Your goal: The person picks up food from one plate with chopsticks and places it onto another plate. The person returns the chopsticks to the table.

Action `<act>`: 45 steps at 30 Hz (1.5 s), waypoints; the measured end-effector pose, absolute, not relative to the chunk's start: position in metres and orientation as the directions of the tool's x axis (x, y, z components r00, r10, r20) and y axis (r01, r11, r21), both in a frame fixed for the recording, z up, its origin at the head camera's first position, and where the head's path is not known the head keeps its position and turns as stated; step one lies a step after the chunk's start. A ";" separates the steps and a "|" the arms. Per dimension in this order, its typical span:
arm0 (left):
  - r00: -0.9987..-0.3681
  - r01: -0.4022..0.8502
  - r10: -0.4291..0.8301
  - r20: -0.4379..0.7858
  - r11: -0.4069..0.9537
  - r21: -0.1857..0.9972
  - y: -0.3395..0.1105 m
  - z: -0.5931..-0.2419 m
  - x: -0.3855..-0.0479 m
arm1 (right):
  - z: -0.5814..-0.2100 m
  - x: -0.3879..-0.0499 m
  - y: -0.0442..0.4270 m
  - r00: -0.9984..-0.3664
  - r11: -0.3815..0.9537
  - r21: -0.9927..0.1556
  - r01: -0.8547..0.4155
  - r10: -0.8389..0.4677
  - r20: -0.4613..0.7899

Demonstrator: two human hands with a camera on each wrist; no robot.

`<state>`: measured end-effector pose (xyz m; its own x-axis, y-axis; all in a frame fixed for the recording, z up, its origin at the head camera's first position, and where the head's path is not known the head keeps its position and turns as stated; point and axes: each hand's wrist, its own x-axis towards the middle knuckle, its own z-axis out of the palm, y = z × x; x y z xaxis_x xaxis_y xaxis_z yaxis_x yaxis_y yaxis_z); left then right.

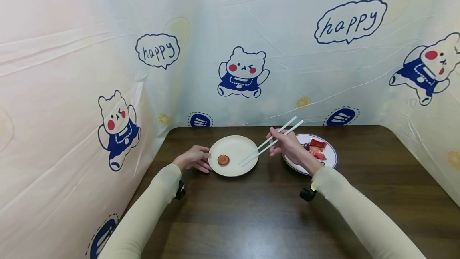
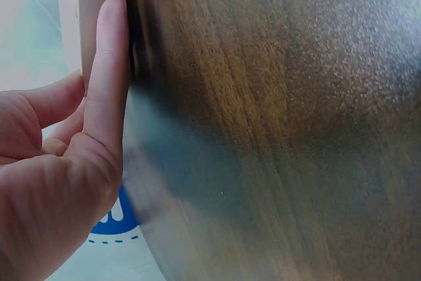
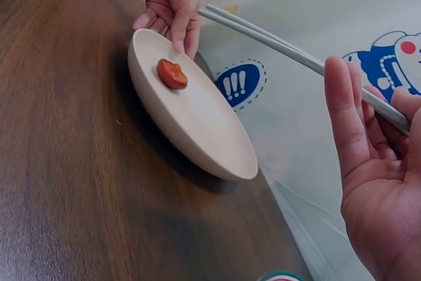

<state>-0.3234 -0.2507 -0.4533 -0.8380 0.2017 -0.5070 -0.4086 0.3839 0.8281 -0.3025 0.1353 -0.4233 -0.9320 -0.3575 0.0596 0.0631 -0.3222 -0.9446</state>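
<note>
A cream plate [image 1: 235, 147] lies on the table with a small round reddish-brown food piece [image 1: 223, 160] on its left part; in the right wrist view this piece [image 3: 172, 74] looks like a scored mushroom cap. My left hand [image 1: 195, 158] pinches the plate's left rim, thumb on the edge and fingers beside and below it, as the left wrist view shows of the hand [image 2: 72, 156]. In my right hand [image 1: 287, 146] is a pair of pale chopsticks [image 1: 269, 144]. Their tips are above the plate's right part, apart from the food, with nothing visible between them.
Partly behind my right hand stands a white plate [image 1: 332, 162] with a dark blue rim, holding several red food pieces [image 1: 318, 149]. Brown wood table [image 1: 233, 215] extends in front. A printed cloth [image 1: 201, 51] rises along the table's back and sides.
</note>
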 end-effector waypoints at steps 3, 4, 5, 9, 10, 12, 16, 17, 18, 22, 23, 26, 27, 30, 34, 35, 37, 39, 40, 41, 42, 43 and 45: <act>-0.837 -0.410 0.199 -0.510 0.389 0.825 -0.251 -0.453 -0.323 | -0.424 -0.302 0.141 -0.924 -0.326 -0.943 0.063 -0.376 0.068; -0.837 -0.411 0.199 -0.511 0.388 0.825 -0.251 -0.454 -0.323 | -0.424 -0.302 0.143 -0.921 -0.327 -0.943 0.063 -0.382 0.070; -0.836 -0.412 0.199 -0.511 0.388 0.824 -0.251 -0.454 -0.323 | -0.423 -0.302 0.146 -0.919 -0.330 -0.942 0.064 -0.388 0.073; -0.835 -0.415 0.198 -0.513 0.385 0.824 -0.251 -0.454 -0.323 | -0.423 -0.302 0.155 -0.912 -0.342 -0.938 0.059 -0.400 0.088; -0.835 -0.417 0.197 -0.514 0.382 0.824 -0.251 -0.454 -0.323 | -0.423 -0.302 0.158 -0.911 -0.347 -0.936 0.059 -0.402 0.092; -0.836 -0.417 0.199 -0.512 0.378 0.827 -0.251 -0.455 -0.324 | -0.424 -0.302 0.163 -0.908 -0.359 -0.932 0.057 -0.407 0.101; -0.837 -0.411 0.206 -0.506 0.375 0.831 -0.250 -0.455 -0.325 | -0.426 -0.302 0.172 -0.907 -0.368 -0.928 0.066 -0.410 0.098; -0.837 -0.409 0.209 -0.505 0.375 0.832 -0.250 -0.455 -0.325 | -0.426 -0.302 0.175 -0.908 -0.371 -0.926 0.069 -0.407 0.095; -0.837 -0.411 0.208 -0.507 0.375 0.831 -0.250 -0.455 -0.325 | -0.426 -0.301 0.177 -0.911 -0.369 -0.926 0.072 -0.403 0.090; -0.835 -0.408 0.212 -0.508 0.382 0.829 -0.251 -0.455 -0.325 | -0.427 -0.301 0.185 -0.912 -0.378 -0.922 0.082 -0.402 0.084; -0.834 -0.408 0.213 -0.509 0.382 0.829 -0.251 -0.455 -0.325 | -0.428 -0.301 0.187 -0.913 -0.375 -0.923 0.083 -0.399 0.080; -0.834 -0.407 0.216 -0.508 0.382 0.830 -0.251 -0.455 -0.326 | -0.428 -0.301 0.192 -0.921 -0.362 -0.929 0.072 -0.383 0.078; -0.834 -0.407 0.216 -0.508 0.381 0.830 -0.251 -0.455 -0.326 | -0.428 -0.301 0.193 -0.925 -0.356 -0.932 0.066 -0.371 0.076; -0.835 -0.406 0.216 -0.506 0.380 0.831 -0.251 -0.455 -0.326 | -0.428 -0.301 0.198 -0.929 -0.353 -0.933 0.064 -0.363 0.074; -0.836 -0.403 0.217 -0.504 0.381 0.832 -0.251 -0.455 -0.325 | -0.429 -0.300 0.204 -0.922 -0.382 -0.922 0.069 -0.377 0.088; -0.837 -0.401 0.218 -0.503 0.381 0.833 -0.251 -0.455 -0.325 | -0.429 -0.299 0.206 -0.919 -0.390 -0.918 0.067 -0.382 0.095; -0.837 -0.400 0.219 -0.502 0.381 0.834 -0.251 -0.455 -0.324 | -0.429 -0.298 0.209 -0.915 -0.403 -0.913 0.062 -0.388 0.109; -0.837 -0.401 0.218 -0.502 0.380 0.833 -0.251 -0.455 -0.324 | -0.429 -0.297 0.213 -0.913 -0.408 -0.911 0.063 -0.391 0.112; -0.837 -0.402 0.217 -0.503 0.380 0.833 -0.251 -0.455 -0.324 | -0.429 -0.296 0.214 -0.914 -0.407 -0.911 0.062 -0.390 0.112; -0.837 -0.402 0.216 -0.503 0.381 0.833 -0.251 -0.455 -0.324 | -0.429 -0.296 0.216 -0.915 -0.407 -0.911 0.063 -0.389 0.110; -0.837 -0.402 0.215 -0.503 0.381 0.832 -0.251 -0.455 -0.324 | -0.428 -0.295 0.217 -0.916 -0.407 -0.911 0.066 -0.387 0.106; -0.837 -0.402 0.215 -0.503 0.382 0.833 -0.251 -0.455 -0.324 | -0.428 -0.295 0.218 -0.916 -0.407 -0.911 0.068 -0.387 0.104; -0.838 -0.400 0.215 -0.502 0.383 0.832 -0.251 -0.455 -0.324 | -0.428 -0.294 0.220 -0.918 -0.407 -0.911 0.072 -0.383 0.099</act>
<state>-0.3241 -0.2507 -0.4547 -0.8380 0.2146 -0.5017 -0.4002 0.3832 0.8324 -0.2940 0.2204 -0.4280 -0.9183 -0.3833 0.0987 0.0720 -0.4069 -0.9106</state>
